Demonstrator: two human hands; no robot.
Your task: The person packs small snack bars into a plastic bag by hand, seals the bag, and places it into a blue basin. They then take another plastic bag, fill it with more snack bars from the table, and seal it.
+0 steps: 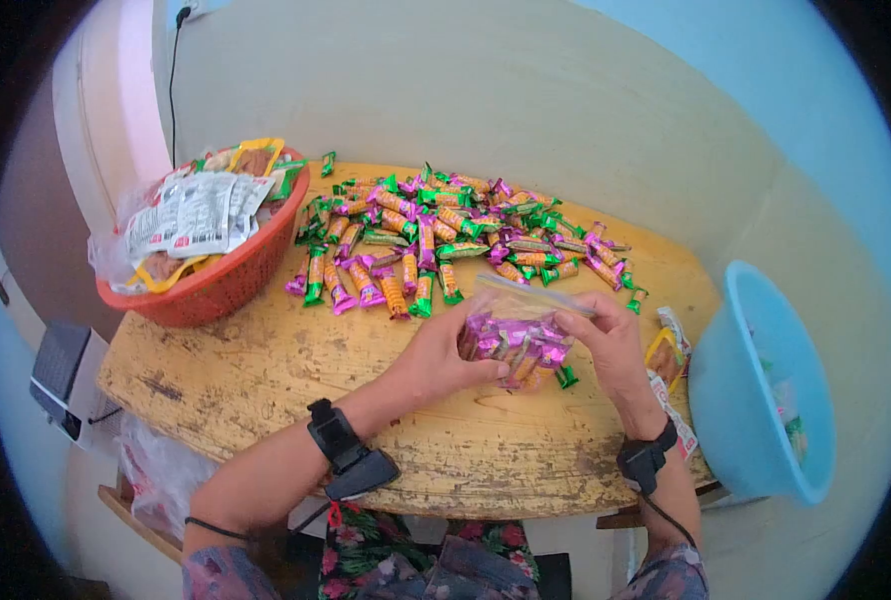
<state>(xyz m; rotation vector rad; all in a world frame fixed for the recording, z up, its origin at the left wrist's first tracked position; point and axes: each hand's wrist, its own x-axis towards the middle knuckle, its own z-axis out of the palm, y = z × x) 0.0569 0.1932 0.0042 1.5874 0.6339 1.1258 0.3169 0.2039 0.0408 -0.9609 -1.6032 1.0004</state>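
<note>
A clear zip bag (518, 345) filled with purple-wrapped sweets is held above the wooden table, near its middle. My left hand (446, 352) grips the bag's left side, thumb across its front. At the upper right corner, by the zip edge, my right hand (606, 338) pinches the bag. Behind the bag lies a wide pile of small wrapped sweets (426, 240) in purple and green wrappers. One green-wrapped sweet (566, 377) lies on the table just below the bag, near my right hand.
A red basket (231, 285) heaped with food packets stands at the table's left. At the right edge is a tilted blue basin (716, 385) with packets inside. Yellow and white packets (668, 352) lie beside it. A wall rises behind the table (266, 390).
</note>
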